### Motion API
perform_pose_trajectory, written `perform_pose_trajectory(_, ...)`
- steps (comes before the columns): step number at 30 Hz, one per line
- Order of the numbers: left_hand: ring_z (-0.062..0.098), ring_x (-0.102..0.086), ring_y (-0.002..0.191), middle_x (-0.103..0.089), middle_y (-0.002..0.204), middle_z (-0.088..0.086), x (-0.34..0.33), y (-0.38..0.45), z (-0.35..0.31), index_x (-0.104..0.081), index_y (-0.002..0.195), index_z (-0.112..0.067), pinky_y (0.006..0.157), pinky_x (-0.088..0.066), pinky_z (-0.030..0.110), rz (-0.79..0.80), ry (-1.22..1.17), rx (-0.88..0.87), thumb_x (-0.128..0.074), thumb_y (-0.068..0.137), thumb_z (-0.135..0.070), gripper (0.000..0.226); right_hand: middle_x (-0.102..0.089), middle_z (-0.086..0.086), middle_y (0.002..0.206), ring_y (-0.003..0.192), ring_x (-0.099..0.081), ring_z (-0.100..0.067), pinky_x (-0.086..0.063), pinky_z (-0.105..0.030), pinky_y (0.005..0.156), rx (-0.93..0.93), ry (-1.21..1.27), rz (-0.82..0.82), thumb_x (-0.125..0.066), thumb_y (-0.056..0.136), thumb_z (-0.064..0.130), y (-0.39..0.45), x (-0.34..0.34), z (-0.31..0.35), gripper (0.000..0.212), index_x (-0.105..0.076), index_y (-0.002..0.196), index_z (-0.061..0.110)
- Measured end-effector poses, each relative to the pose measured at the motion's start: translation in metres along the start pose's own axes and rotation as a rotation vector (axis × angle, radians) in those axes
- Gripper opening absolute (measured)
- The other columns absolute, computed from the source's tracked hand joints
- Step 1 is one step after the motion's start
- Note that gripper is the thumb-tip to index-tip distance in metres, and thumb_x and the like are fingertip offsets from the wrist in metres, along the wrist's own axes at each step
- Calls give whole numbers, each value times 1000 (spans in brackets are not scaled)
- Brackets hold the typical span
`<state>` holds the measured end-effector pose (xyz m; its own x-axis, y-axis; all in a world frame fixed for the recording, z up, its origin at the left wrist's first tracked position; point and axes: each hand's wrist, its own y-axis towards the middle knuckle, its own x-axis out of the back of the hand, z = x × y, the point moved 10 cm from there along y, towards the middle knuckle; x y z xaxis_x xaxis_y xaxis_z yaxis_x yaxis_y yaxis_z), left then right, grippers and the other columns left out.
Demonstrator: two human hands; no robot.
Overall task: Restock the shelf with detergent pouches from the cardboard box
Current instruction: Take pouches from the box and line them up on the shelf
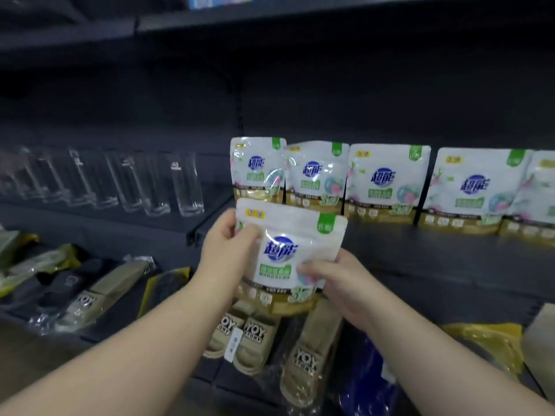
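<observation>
Dark grey metal shelf is running across the view; a row of white stand-up detergent pouches with green tabs and gold bases is standing upright along its back, from 12 towards 3 o'clock.

Clear glass tumblers are lining the neighbouring bay at 9 o'clock.

Beige slippers in clear wrap are lying on the lower tier at 6 o'clock, printed "YOY STORY".

Held pouch is hovering upright at centre, in front of the row's leftmost pouch.

- Left hand is pinching its upper left edge.
- Right hand is gripping its lower right side.

Judging: light, soft-walled, glossy film, likely slippery; the stiffer sealed edges look like the best hold.

Readable: blue Chinese logo, "3合1" on the base; smaller print too blurred.
</observation>
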<state>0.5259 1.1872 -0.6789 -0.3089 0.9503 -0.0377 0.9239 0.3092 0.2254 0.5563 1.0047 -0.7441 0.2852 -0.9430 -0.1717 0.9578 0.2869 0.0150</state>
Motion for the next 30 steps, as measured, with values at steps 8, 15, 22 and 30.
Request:
perform_pose_trajectory(8, 22, -72, 91, -75, 102, 4, 8, 86, -50, -63, 100, -18, 72, -59, 39, -85, -116, -113, -59, 88, -8, 16, -70, 8, 107, 102, -67, -16, -55, -41, 93, 242, -565, -279, -80, 78, 27, 83, -7, 86, 41, -56, 111, 29)
perform_pose_trajectory(15, 25, -70, 103, -71, 110, 3, 27, 133, 33, -57, 108, -21, 89, -58, 45, -80, -17, -21, -68, 86, -12, 26, -62, 2, 114, 104, -61, -19, -48, -32, 87, 148, -660, -317, -75, 84, 24, 143, -17, 41, 46, -47, 119, 22)
perform_pose_trajectory(22, 9, -62, 82, -63, 94, -9, 46, 151, 59, -47, 108, -23, 76, -49, 26, -91, 319, -84, -74, 82, -7, 41, -63, -3, 123, 115, -60, -22, -43, -29, 83, 187, -712, -328, -74, 87, 23, 165, -33, 33, 44, -46, 121, 19)
perform_pose_trajectory(30, 18, -59, 84, -60, 85, -5, 47, 155, 68, -48, 120, -23, 68, -41, 26, -146, 447, -57, -70, 85, -13, 42, -59, 3, 112, 112, -61, -22, -47, -32, 86, 201, -723, -346, -73, 88, 23, 168, -32, 32, 41, -44, 116, 21)
